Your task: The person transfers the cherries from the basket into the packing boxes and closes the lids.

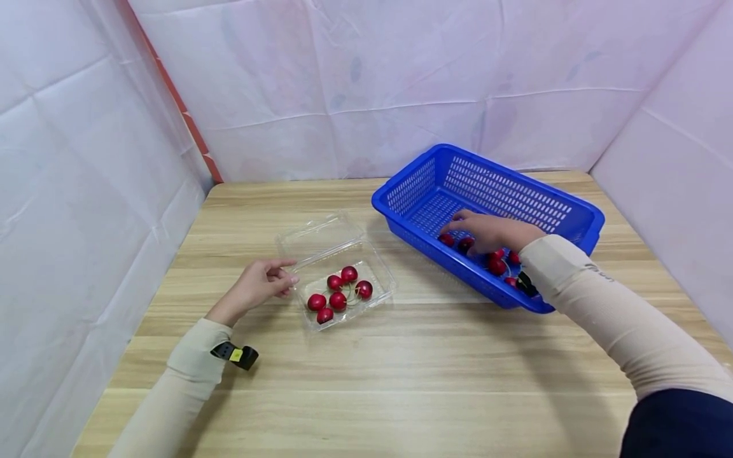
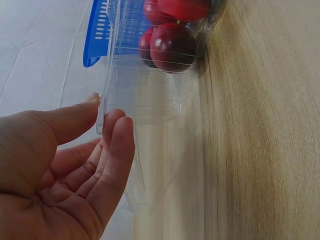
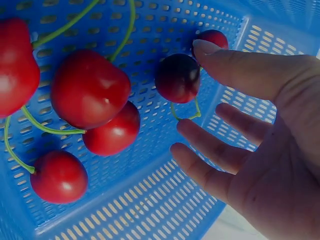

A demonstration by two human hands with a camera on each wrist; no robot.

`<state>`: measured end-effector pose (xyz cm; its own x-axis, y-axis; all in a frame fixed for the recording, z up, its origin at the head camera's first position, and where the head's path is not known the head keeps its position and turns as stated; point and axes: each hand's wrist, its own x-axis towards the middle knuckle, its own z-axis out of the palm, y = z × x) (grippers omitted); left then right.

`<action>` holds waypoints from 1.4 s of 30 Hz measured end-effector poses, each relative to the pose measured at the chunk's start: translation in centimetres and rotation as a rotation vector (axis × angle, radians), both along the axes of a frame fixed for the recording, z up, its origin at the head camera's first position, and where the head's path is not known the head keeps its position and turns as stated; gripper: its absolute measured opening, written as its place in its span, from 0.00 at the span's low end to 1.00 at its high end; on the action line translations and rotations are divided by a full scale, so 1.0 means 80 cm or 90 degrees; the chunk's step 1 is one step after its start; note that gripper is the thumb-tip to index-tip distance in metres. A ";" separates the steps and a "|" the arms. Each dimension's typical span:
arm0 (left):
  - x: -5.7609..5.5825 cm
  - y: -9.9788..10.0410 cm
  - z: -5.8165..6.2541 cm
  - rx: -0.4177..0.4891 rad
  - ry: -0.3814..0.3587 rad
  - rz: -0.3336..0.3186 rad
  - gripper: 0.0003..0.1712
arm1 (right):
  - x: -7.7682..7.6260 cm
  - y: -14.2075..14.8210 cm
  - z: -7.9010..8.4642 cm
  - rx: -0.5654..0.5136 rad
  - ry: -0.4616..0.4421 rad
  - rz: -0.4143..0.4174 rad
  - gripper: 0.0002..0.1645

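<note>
At the left side of a hinged clear plastic box (image 1: 378, 270), the left hand (image 1: 265, 283) holds the rim lightly. In the left wrist view its thumb and fingertips (image 2: 123, 131) straddle the rim. Several red cherries (image 1: 338, 301) with green stems lie inside the box, whose lid (image 1: 321, 236) is folded back. The right hand (image 1: 489, 234) reaches down into a blue perforated basket (image 1: 412, 236). Its spread thumb and fingers surround a dark red cherry (image 3: 177, 78), and the thumb tip overlaps another cherry (image 3: 216, 38) behind it. More red cherries (image 3: 90, 89) lie close by in the basket.
The box and basket rest on a light wooden table (image 1: 366, 381), the basket to the right of the box. White sheeting (image 1: 355, 83) hangs behind the table and along both sides. A black strap (image 1: 235, 353) sits on the left wrist.
</note>
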<state>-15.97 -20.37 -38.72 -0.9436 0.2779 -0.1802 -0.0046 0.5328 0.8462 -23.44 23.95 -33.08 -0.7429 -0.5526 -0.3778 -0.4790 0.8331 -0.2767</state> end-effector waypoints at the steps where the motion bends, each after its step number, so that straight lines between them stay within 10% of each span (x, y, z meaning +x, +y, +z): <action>1: 0.000 0.000 0.000 0.001 0.000 -0.001 0.27 | 0.000 0.000 -0.001 0.003 0.000 -0.001 0.37; 42: -0.002 0.001 0.001 -0.004 -0.010 0.001 0.27 | -0.010 0.003 -0.018 0.057 0.030 0.020 0.18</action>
<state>-16.16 -20.26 -38.63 -0.9413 0.2744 -0.1968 -0.0191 0.5385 0.8424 -24.21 24.19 -34.50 -0.7436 -0.5420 -0.3915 -0.5168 0.8375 -0.1778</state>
